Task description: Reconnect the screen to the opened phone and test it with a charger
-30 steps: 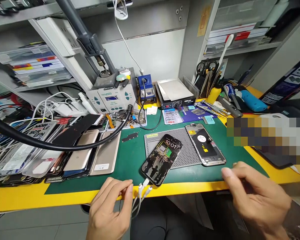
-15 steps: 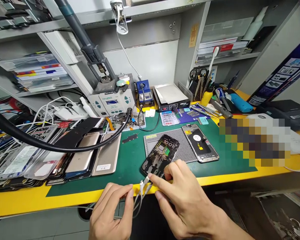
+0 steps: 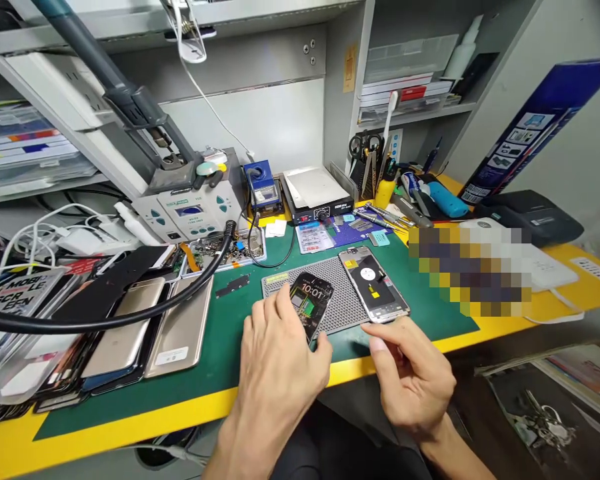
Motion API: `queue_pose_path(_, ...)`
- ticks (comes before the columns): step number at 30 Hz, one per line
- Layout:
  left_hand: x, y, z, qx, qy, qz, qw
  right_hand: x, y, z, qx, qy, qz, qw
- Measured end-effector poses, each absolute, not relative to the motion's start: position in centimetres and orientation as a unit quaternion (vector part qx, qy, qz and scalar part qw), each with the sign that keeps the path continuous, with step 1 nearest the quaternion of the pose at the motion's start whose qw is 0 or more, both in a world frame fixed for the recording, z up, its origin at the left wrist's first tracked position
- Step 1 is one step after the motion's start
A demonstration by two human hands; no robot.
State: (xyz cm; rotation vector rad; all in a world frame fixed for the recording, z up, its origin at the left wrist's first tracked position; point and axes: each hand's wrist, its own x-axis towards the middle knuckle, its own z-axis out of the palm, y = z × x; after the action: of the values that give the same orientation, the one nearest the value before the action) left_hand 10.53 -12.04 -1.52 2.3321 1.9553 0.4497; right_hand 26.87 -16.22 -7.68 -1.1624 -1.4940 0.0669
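A smartphone [image 3: 311, 303] with a lit screen reading 10:01 lies tilted on the grey perforated mat [image 3: 347, 310]. My left hand [image 3: 280, 353] is wrapped over its left and lower side, the thumb at the near edge, covering part of it. To the right of the phone, an opened phone part [image 3: 377, 287] with a dark inside and a white round sticker rests across the mat's edge. Just below that part is my right hand [image 3: 415, 377], its fingers curled and its thumb and forefinger close together; I see nothing between them.
Several used phones [image 3: 177, 327] are stacked on the left under a thick black hose [image 3: 180, 313]. A hot-air station [image 3: 190, 207] and a flat heating plate [image 3: 317, 193] stand behind the green work mat [image 3: 220, 360]. Screwdrivers [image 3: 380, 217] lie at the back right.
My left hand has moved from the white cable ends onto the phone. My right hand has left the phone's lower end and drawn right. The cable ends no longer show by the phone; the view has shifted.
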Motion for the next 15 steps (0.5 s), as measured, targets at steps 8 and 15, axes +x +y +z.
queue_pose_path(8,12.2,-10.6,-1.1,0.739,0.665,0.102,0.023,27.3,-16.4,-8.2,-0.477,-0.653,0.034,0.587)
queue_pose_path(15,12.6,-10.2,-1.8,0.727,0.676,0.117,0.014,27.3,-16.1,-7.8,-0.476,-0.643,0.030,0.599)
